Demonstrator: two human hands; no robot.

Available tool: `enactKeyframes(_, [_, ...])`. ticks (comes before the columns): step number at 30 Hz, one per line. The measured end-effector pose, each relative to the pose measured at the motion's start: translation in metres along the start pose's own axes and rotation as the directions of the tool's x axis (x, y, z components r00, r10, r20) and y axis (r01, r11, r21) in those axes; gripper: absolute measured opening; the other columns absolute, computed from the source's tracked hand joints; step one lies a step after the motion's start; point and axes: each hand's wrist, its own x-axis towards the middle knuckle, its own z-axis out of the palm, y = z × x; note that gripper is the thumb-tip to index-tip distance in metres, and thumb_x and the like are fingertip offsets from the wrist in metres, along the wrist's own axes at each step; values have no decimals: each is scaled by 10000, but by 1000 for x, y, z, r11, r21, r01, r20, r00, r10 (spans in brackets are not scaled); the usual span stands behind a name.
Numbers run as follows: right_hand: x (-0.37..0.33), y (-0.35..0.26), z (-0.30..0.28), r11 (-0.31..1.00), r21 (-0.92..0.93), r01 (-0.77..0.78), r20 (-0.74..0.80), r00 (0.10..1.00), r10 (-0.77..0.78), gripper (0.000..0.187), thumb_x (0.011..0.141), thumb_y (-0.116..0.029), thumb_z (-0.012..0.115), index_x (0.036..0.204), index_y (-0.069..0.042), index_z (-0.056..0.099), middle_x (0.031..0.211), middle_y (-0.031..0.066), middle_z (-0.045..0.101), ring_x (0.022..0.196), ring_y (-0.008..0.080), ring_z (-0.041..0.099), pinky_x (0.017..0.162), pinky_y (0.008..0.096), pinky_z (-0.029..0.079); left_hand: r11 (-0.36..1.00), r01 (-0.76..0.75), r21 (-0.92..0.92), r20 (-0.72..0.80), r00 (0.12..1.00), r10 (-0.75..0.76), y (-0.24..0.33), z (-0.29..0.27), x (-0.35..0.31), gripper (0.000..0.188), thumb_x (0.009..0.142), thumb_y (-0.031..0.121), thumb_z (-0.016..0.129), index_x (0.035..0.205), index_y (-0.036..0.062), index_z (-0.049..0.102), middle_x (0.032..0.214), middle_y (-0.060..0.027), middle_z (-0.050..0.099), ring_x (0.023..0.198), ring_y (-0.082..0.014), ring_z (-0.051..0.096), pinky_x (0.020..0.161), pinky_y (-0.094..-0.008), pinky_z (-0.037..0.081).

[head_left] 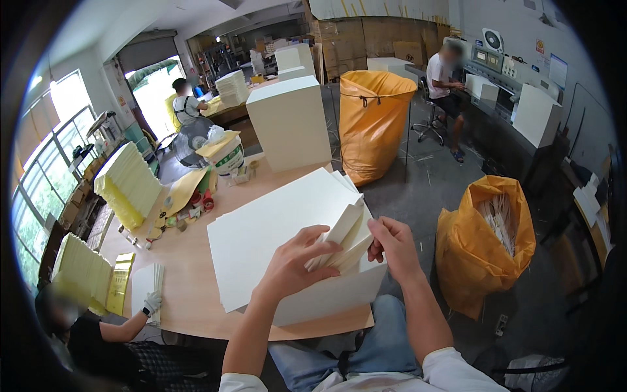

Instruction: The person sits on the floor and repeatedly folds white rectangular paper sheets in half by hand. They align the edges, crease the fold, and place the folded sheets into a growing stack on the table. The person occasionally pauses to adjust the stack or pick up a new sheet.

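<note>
In front of me a thick stack of large white sheets (261,235) lies at an angle on the table, overhanging its near right edge. Several sheets at its right end are bent up, forming a raised flap (351,243) between my hands. My left hand (294,258) curls its thumb and fingers around the left side of this flap. At the flap's right edge, my right hand (397,248) is closed in a pinch, thumb against bent fingers. What exactly lies between those fingertips is partly hidden.
An orange sack (486,255) holding thin pale strips stands right of me; a taller orange sack (372,124) is behind the table (189,294). A large white stack (290,124) rises at the far table end. At left, a co-worker's gloved hand (152,303) touches sheets. Two people sit farther off.
</note>
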Motion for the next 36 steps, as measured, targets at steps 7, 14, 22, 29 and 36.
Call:
enactKeyframes(7, [2,6,3,984,-144,103,-43,993,-110,375,1015,-262,658,705,-94,533,619,4,564,525,112,593,466,235,387,997,-8,78,-90,996,15,6,5,1,407,903,53,727,1267,233,726,1440,-144,597,1137,-350,701,936,-418,601])
enactKeyframes(14, [2,0,5,986,168,-17,-12,1000,20,337,1003,-209,657,705,-100,545,626,14,591,533,119,619,469,231,400,986,-57,153,-6,998,59,13,0,3,417,784,137,876,1176,200,748,1415,-129,605,1135,-362,697,941,-430,601])
enactKeyframes(22, [2,9,2,995,-46,86,-27,996,-87,352,1006,-229,668,704,-97,546,615,14,584,522,115,609,461,232,401,996,-54,74,-55,997,58,2,4,1,410,839,54,802,1220,190,737,1415,-153,610,1141,-362,704,941,-411,598])
enactKeyframes(29, [6,5,1,985,171,-4,5,1000,3,329,996,-193,664,698,-95,564,614,29,611,515,127,623,450,236,400,984,-90,157,-2,996,91,0,3,3,358,900,138,756,1231,268,712,1443,-164,588,1110,-348,701,904,-419,590])
enactKeyframes(36, [5,4,4,979,205,-9,-2,1000,9,317,995,-188,664,709,-107,555,606,29,606,494,131,608,444,242,390,995,-49,85,-21,998,51,6,3,3,503,692,156,939,1152,212,744,1410,-114,619,1170,-345,692,959,-425,607])
